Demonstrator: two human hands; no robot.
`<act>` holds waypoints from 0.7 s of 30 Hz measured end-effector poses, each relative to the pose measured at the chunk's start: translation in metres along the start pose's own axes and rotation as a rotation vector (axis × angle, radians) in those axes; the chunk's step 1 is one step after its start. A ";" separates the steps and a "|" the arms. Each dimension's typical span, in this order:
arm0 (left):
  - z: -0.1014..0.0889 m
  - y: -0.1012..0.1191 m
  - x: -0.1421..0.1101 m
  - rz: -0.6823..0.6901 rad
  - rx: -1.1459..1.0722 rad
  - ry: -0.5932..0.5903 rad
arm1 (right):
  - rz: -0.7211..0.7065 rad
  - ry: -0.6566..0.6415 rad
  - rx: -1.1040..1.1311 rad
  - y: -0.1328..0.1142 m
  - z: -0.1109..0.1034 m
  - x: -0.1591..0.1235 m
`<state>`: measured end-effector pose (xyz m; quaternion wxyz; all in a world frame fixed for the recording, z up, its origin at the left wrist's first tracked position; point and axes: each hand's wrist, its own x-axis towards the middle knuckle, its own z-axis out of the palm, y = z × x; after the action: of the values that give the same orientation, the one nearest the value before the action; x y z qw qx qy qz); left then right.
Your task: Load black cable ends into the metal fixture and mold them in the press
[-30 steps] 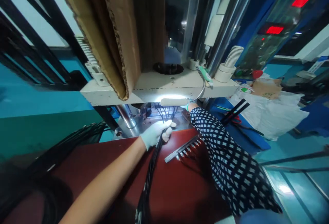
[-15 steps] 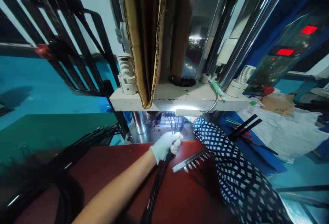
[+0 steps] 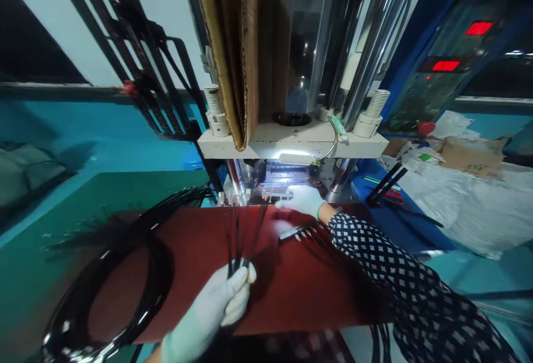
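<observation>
My left hand (image 3: 225, 296), in a white glove, is closed around a bundle of thin black cables (image 3: 237, 235). Their pale ends fan out upward from the fist, over the front edge of the red-brown table. Farther back, my gloved right hand (image 3: 302, 202) reaches in front of the press, beside a light metal bar (image 3: 275, 196). Its fingers are blurred, so I cannot tell if it grips that bar. Just below it a metal strip (image 3: 291, 233) with several cable ends along its side lies on the table (image 3: 200, 285).
The press plate (image 3: 291, 146) hangs over the lit work space, with a cardboard sheet (image 3: 245, 63) standing on it. Coiled black cables (image 3: 154, 296) lie at left. Tools on a blue surface (image 3: 400, 224) and white plastic bags (image 3: 478, 202) are at right.
My left hand has drawn back toward me with the cables, whose ends have come out of the press. My right hand has emerged from beneath the press plate. The view has shifted.
</observation>
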<state>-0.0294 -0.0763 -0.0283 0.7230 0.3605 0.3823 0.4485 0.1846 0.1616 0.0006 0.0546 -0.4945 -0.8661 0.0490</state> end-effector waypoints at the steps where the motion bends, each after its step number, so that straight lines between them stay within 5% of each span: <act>1: -0.008 0.003 -0.003 0.012 -0.021 0.029 | -0.004 -0.010 0.009 -0.004 0.003 -0.004; 7: -0.036 0.012 -0.012 0.085 -0.107 0.086 | -0.084 0.035 0.045 -0.014 0.015 -0.009; 14: -0.048 0.019 -0.019 0.139 -0.145 0.108 | -0.110 0.086 0.178 -0.009 0.023 -0.006; 21: -0.057 0.030 -0.021 0.185 -0.266 0.184 | -0.089 0.240 0.452 0.001 -0.009 -0.032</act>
<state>-0.0972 -0.0759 -0.0235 0.6819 0.2530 0.3494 0.5907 0.2025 0.1347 0.0079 0.2682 -0.4332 -0.8415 0.1798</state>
